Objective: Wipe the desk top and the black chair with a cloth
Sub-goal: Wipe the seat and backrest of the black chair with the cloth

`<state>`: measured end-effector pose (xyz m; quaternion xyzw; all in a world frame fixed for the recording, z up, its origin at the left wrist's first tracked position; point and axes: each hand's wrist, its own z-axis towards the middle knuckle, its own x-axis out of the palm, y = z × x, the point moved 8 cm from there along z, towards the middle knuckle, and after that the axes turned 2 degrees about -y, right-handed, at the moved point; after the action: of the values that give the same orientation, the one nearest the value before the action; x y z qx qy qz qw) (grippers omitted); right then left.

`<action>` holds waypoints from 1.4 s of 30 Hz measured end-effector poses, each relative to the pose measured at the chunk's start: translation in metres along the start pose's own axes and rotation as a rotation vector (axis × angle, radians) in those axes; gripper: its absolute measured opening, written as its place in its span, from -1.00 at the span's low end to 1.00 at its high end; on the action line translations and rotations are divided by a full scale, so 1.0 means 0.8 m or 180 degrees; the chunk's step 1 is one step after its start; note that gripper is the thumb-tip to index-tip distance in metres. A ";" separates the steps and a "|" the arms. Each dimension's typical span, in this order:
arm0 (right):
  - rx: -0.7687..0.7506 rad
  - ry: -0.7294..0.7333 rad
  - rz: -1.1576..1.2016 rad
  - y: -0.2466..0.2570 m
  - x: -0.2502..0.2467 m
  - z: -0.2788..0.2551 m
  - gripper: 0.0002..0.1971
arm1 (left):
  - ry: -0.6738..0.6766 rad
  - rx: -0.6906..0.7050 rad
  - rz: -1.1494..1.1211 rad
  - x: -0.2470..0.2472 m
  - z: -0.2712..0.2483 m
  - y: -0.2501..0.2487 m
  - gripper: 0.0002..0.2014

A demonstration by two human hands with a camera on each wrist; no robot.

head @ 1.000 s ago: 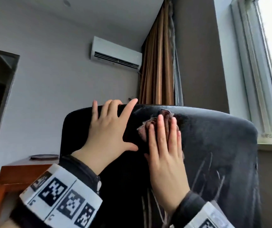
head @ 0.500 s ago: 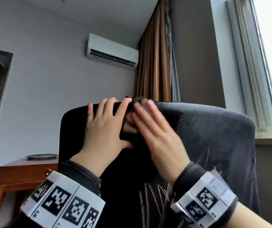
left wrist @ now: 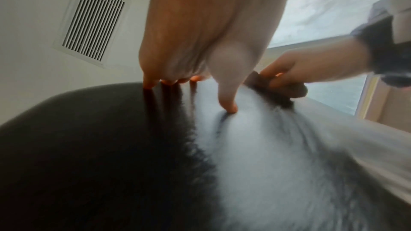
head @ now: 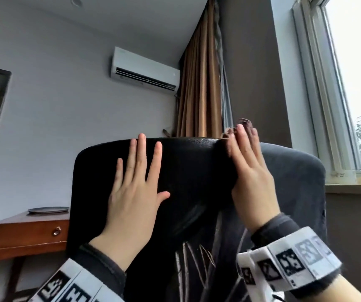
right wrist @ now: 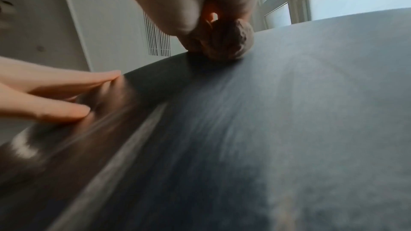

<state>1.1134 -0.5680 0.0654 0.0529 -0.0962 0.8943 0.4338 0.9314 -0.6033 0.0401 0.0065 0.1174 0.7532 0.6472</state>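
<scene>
The black chair (head: 192,171) shows its tall back across the middle of the head view. My left hand (head: 136,188) lies flat on the left part of the back, fingers straight and spread, their tips near the top edge. My right hand (head: 251,171) reaches up to the top edge further right and holds a bunched brown cloth (head: 244,124) against it. The right wrist view shows the cloth (right wrist: 227,41) balled between thumb and fingers on the chair (right wrist: 266,129). In the left wrist view, the fingertips (left wrist: 151,83) press the chair (left wrist: 111,147), with the cloth (left wrist: 278,92) beyond.
A wooden desk (head: 27,232) with a drawer stands left of the chair, a dark plate (head: 48,209) on its top. Behind the chair hang a brown curtain (head: 201,83) and an air conditioner (head: 144,73). A window (head: 349,83) and its sill (head: 349,188) are at the right.
My right hand has carried the cloth to the right along the chair's top edge, away from the left hand. My left hand has slid lower and now lies flatter on the back.
</scene>
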 end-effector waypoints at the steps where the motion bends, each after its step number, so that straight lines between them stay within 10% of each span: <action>1: -0.0062 -0.0005 0.0025 0.009 0.003 -0.004 -0.44 | 0.0034 0.0054 0.0010 0.002 0.003 -0.010 0.01; 7: -0.1169 0.0571 0.0039 0.059 0.011 -0.026 -0.53 | 0.0306 0.0187 -0.0080 0.017 0.010 -0.023 0.25; 13: 0.0756 0.0157 -0.0008 -0.077 -0.010 -0.010 -0.19 | 0.0476 0.0226 -0.0090 0.022 0.004 -0.013 0.14; 21: -0.0783 0.0522 0.0161 0.004 0.001 -0.033 -0.41 | 0.0455 0.0163 -0.0252 0.026 -0.001 -0.005 0.11; 26: 0.0238 -0.0063 0.0161 -0.016 -0.001 -0.030 -0.34 | 0.0420 0.0162 -0.0271 0.027 -0.010 0.000 0.07; 31: -0.0414 0.0496 0.0204 -0.010 0.005 -0.052 -0.46 | 0.0421 0.0146 -0.0325 0.028 -0.012 0.007 0.05; 38: 0.1382 0.0269 0.0158 -0.123 -0.029 -0.030 -0.13 | 0.0422 0.0154 -0.0298 0.027 -0.015 0.005 0.04; 42: 0.1038 -0.0006 0.0055 -0.096 -0.024 -0.038 -0.12 | 0.0379 0.0129 -0.0279 0.027 -0.015 -0.001 0.04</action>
<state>1.1850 -0.5294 0.0418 0.1225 0.0493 0.9017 0.4116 0.9265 -0.5838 0.0251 -0.0303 0.1711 0.7206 0.6712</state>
